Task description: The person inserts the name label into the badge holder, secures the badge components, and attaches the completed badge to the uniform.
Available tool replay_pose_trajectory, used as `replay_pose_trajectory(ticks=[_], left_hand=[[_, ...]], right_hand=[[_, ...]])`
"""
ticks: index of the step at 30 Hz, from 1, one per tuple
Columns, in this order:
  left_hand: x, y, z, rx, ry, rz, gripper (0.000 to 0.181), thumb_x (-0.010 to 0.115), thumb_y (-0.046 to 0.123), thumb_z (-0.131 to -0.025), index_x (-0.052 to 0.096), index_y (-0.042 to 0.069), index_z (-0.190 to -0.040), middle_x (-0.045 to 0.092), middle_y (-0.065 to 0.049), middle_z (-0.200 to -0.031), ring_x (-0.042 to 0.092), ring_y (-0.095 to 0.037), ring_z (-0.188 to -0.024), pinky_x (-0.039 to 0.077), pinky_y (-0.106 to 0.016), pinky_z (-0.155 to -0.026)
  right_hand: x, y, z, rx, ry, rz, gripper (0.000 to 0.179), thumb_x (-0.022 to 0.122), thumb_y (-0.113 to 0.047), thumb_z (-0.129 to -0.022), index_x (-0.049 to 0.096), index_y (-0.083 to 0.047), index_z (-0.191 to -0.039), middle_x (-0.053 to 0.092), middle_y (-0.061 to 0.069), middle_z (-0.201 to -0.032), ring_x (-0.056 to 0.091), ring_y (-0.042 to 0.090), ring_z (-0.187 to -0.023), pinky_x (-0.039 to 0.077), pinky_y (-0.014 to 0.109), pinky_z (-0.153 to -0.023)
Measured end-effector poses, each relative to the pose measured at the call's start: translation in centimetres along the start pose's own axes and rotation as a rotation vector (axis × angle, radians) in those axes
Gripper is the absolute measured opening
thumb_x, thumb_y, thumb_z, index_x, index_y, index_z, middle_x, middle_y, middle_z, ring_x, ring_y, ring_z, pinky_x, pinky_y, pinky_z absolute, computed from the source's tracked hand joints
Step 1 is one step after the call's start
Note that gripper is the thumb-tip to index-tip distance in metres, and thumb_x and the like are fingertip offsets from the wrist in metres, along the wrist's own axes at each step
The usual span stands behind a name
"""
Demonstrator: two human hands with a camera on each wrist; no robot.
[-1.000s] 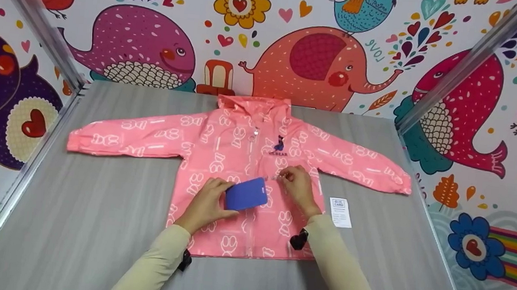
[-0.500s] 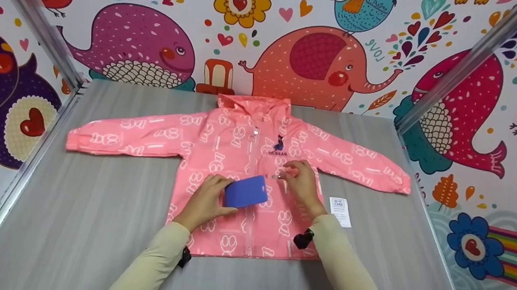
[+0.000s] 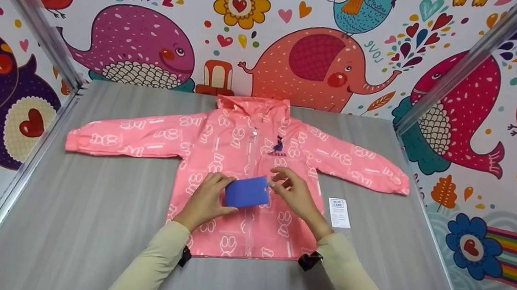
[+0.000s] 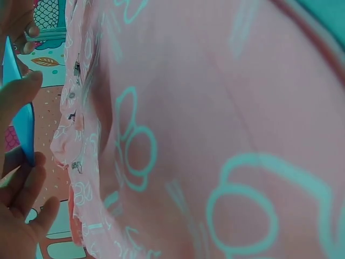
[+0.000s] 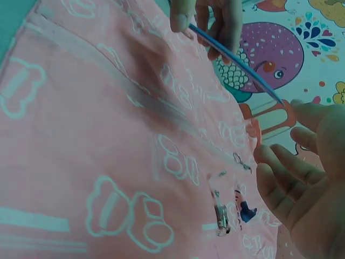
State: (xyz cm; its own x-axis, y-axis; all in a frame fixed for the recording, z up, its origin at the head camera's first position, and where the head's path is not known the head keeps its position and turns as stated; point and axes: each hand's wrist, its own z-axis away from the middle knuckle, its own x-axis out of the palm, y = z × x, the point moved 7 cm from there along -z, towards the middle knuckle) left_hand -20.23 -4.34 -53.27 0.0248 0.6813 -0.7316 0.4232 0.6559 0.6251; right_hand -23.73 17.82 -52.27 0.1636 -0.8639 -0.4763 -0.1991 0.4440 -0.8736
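Observation:
My left hand (image 3: 207, 201) holds a flat blue card (image 3: 248, 192), thumb below and fingers on top, tilted above a pink child's jacket (image 3: 227, 244). A small slot shows at the card's right end. My right hand (image 3: 294, 191) is at that end, thumb and index finger parted. In the right wrist view, one fingertip of it meets the card's edge. A metal clip with a clear strap (image 5: 221, 213) lies on the jacket's chest beside the dark bear print (image 5: 246, 210). From the left wrist, the card (image 4: 24, 127) appears nearly edge-on.
A white printed card (image 3: 340, 212) lies on the grey table (image 3: 109, 225) to the right of the jacket. The jacket is spread flat, hood at the back, sleeves out to both sides. Cartoon-patterned walls (image 3: 269, 7) with metal posts enclose the table.
My right hand has let go of the clip on the jacket's chest and moved left to the blue card's end. The left hand and card have barely moved.

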Motion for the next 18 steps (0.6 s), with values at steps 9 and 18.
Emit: replay_pose_trajectory(ticks=[9, 18], left_hand=[[0.1, 0.5, 0.1, 0.021, -0.009, -0.015, 0.077, 0.093, 0.03, -0.064, 0.062, 0.006, -0.13, 0.062, -0.008, -0.117, 0.054, -0.027, -0.11, 0.051, -0.046, -0.098], [0.2, 0.8, 0.2, 0.033, 0.006, -0.042, 0.076, 0.093, 0.031, -0.064, 0.061, 0.012, -0.13, 0.059, -0.005, -0.116, 0.055, -0.025, -0.109, 0.051, -0.046, -0.098]], right_hand=[[1.5, -0.3, 2.0, 0.005, -0.103, -0.085, 0.05, 0.073, -0.013, -0.088, 0.057, -0.011, -0.135, 0.068, 0.019, -0.096, 0.059, 0.015, -0.074, 0.05, 0.021, -0.065], [1.8, 0.6, 2.6, 0.017, -0.081, -0.105, 0.058, 0.077, -0.007, -0.081, 0.056, -0.011, -0.135, 0.066, 0.015, -0.087, 0.056, 0.009, -0.069, 0.048, 0.02, -0.062]])
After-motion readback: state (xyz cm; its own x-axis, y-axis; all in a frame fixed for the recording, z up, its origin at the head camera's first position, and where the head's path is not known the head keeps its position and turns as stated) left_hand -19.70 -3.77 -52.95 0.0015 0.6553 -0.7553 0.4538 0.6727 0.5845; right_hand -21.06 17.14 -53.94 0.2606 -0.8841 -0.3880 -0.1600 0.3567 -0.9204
